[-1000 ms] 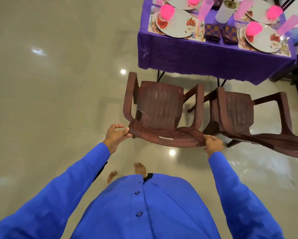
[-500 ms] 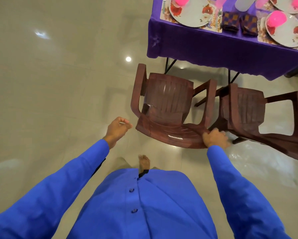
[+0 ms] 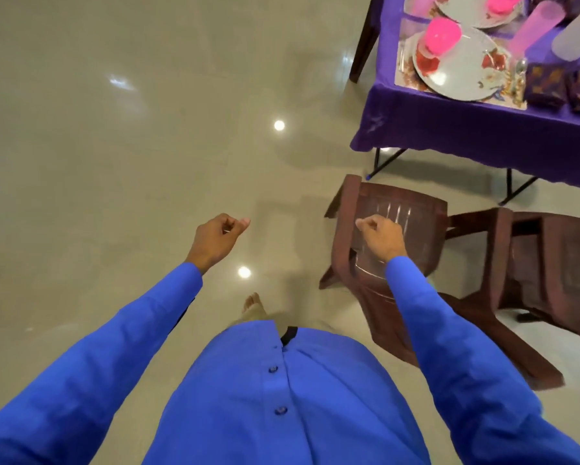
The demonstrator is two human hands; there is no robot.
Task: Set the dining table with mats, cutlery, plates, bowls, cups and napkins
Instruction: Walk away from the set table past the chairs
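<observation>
A: What fills the view?

B: A pale glossy floor (image 3: 120, 156) takes most of it. At far right stands the dining table (image 3: 483, 129) under a purple cloth. Nearer, two brown plastic armchairs sit side by side: the left chair (image 3: 399, 209) close to the table's near edge, the right chair (image 3: 557, 256) just beside it.

A: And the person?

B: Blue sleeves and a blue buttoned shirt fill the near part; one bare foot (image 3: 253, 302) shows on the floor.

A: What is laid on the table?

B: A printed mat (image 3: 403, 67) carries a white plate (image 3: 463, 68) with a pink bowl (image 3: 441, 36) upturned on it. To the right stand a pink cup (image 3: 533, 26) and a frosted cup (image 3: 577, 35), with checked napkins (image 3: 547, 83) near the table's edge. Cutlery beside the plate is too blurred to tell apart.

A: The hands?

B: The left hand (image 3: 216, 238) hangs above bare floor, fingers loosely curled, thumb against the forefinger, holding nothing. The right hand (image 3: 380, 236) hovers over the left chair's seat, fingers loosely curled too, gripping nothing; I cannot tell whether it touches the chair.

A: So the settings lie where, against the fingers?

B: Far and right of both hands, well apart from them.
</observation>
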